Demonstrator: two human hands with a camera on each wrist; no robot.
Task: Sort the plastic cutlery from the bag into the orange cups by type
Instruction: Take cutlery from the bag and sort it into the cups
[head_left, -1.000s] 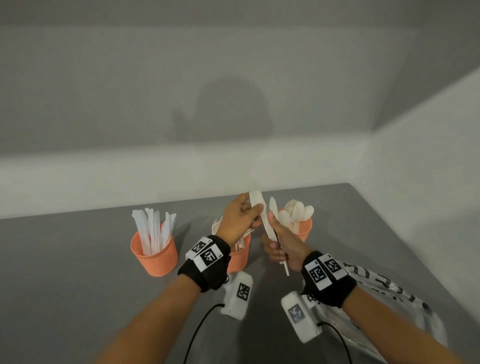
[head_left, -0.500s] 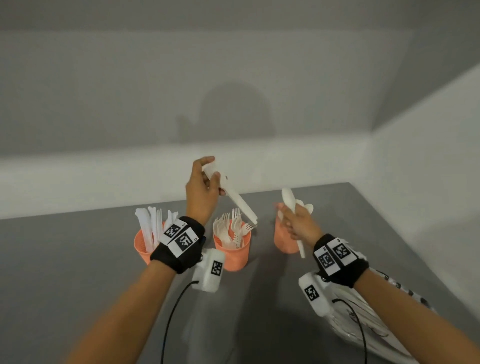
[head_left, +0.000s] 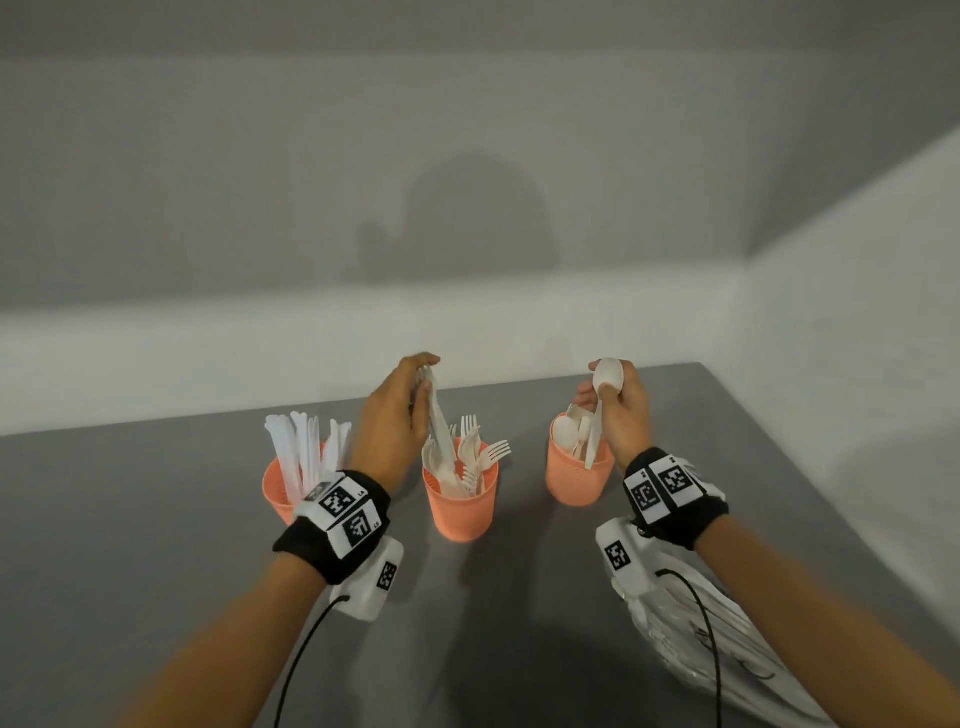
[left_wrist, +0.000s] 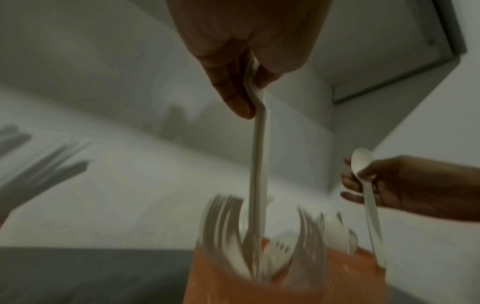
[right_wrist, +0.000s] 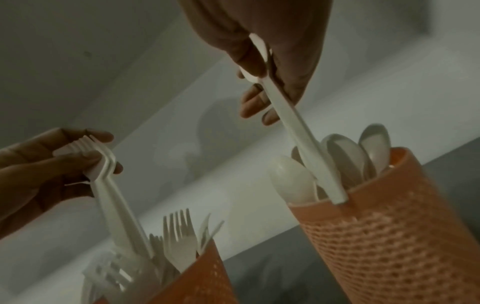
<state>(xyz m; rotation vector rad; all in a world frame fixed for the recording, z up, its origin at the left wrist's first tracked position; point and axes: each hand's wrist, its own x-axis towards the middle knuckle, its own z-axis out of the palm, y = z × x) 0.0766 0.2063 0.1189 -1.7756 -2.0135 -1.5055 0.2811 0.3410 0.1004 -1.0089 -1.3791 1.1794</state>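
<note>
Three orange cups stand in a row on the grey table. The left cup (head_left: 275, 491) holds knives, the middle cup (head_left: 460, 506) forks, the right cup (head_left: 574, 480) spoons. My left hand (head_left: 397, 410) pinches white forks (head_left: 439, 426) by the tine end, handles down inside the middle cup; the forks (right_wrist: 109, 185) show in the right wrist view too. My right hand (head_left: 621, 402) pinches a white spoon (head_left: 597, 415) by its bowl, handle tip at the right cup's rim. The left wrist view shows the fork handle (left_wrist: 258, 174) and the spoon (left_wrist: 369, 197).
A clear plastic bag (head_left: 727, 639) with more cutlery lies at the near right under my right forearm. White walls border the table (head_left: 130, 519) at the back and right. Wrist camera cables hang below both arms.
My left hand swung the forks from slanted to handle-down and lowered them into the middle cup. My right hand carried the spoon over to the right cup and lowered its handle in.
</note>
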